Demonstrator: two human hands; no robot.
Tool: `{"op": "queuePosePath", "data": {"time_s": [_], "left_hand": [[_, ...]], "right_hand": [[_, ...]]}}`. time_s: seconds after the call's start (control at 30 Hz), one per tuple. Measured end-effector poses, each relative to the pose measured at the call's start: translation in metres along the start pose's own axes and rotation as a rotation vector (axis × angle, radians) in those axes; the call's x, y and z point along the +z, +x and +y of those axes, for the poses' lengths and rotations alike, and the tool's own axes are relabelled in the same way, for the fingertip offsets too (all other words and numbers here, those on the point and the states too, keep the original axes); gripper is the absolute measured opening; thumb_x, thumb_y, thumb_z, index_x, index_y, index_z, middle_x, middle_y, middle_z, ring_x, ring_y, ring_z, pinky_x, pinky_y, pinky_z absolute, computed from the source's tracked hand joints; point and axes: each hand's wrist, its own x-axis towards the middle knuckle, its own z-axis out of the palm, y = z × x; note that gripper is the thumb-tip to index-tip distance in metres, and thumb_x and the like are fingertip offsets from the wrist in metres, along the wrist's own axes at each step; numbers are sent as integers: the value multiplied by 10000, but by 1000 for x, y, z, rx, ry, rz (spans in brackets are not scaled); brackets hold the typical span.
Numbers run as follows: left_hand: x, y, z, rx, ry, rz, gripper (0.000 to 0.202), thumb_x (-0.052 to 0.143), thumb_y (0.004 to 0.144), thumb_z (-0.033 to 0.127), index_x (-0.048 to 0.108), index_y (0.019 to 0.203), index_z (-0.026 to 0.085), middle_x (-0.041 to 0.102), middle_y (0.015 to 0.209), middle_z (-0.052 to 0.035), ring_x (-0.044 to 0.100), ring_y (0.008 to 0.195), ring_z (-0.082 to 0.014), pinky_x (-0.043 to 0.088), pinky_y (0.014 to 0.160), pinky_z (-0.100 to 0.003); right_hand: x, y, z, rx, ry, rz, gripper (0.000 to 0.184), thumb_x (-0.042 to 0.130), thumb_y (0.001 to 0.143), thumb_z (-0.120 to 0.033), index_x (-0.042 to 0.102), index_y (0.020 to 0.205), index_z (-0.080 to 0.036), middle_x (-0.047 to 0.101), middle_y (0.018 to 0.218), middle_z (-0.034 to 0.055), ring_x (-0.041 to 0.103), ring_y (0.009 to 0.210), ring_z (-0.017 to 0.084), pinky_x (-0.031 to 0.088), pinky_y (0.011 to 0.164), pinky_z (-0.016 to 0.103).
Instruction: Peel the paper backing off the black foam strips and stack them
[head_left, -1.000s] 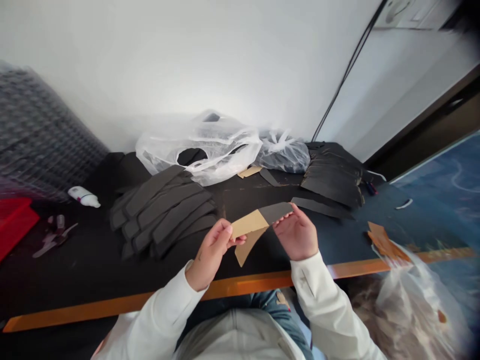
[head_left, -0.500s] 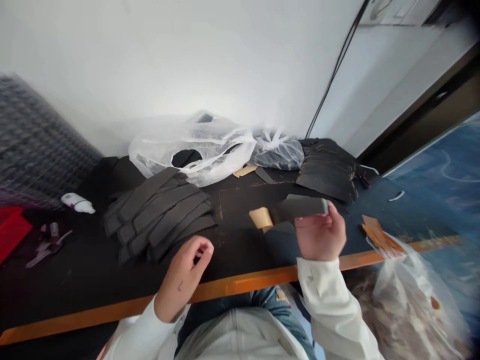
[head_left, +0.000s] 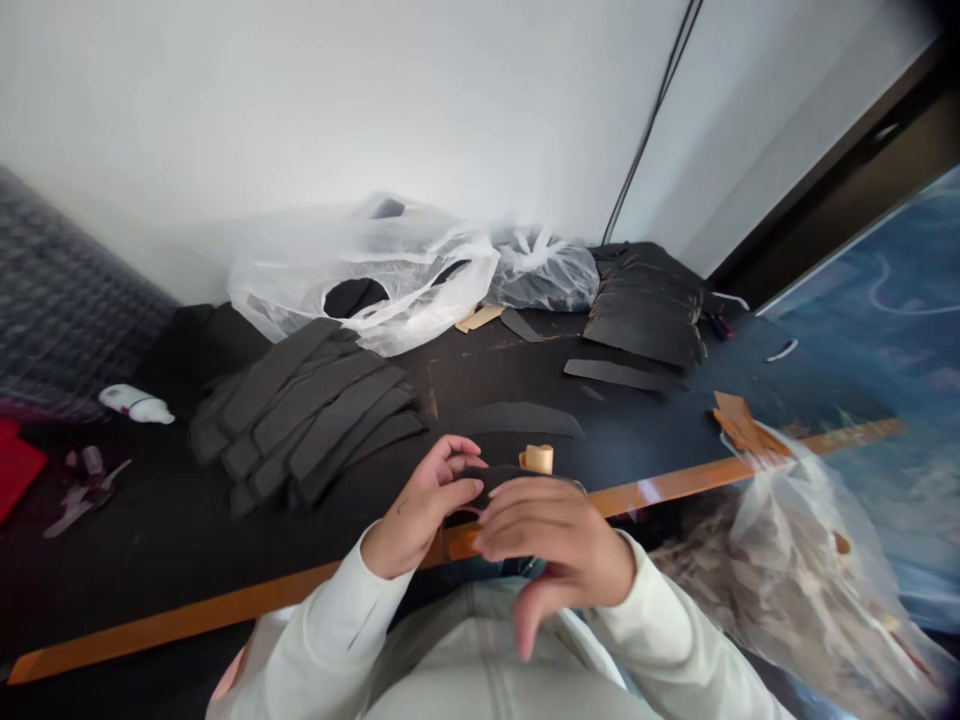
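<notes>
My left hand pinches a black strip between thumb and fingers, just over the table's front edge. My right hand lies across the strip's right part, its fingers stretched out flat and its thumb apart, pointing down. Much of the strip is hidden under that hand. Right behind the right hand is a small curled tan piece; whether it is joined to the strip I cannot tell. Farther back, one flat dark strip lies on the table, with another dark strip beyond it to the right.
A fanned pile of dark strips lies left, a stack of dark pieces back right. White plastic bags stand against the wall. A white bottle lies far left. A clear bag of scraps hangs at the right edge.
My right hand has come left and toward my body with the strip. My left hand has moved right and now grips the strip too. The right hand's fingers have opened out over it.
</notes>
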Motion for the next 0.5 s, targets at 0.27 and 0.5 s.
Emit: {"op": "queuePosePath", "data": {"time_s": [0.27,0.5], "left_hand": [[-8,-3,-7,142,216,11,345,696,796,251,488,1070,222,590,948,5,582,840,-131,512,742,-269],[-13,6,-22,708,582,351,382,629,867,148,408,1159,253,619,948,3,613,901,-131,490,840,-283]], "right_hand": [[-30,-30,23,886,313,112,400,663,857,-498,699,1139,-216,728,1128,99,685,1006,227,540,887,377],[-23,-63,44,1083,451,525,348,814,680,-522,738,775,-196,737,771,49,662,680,161,545,651,299]]}}
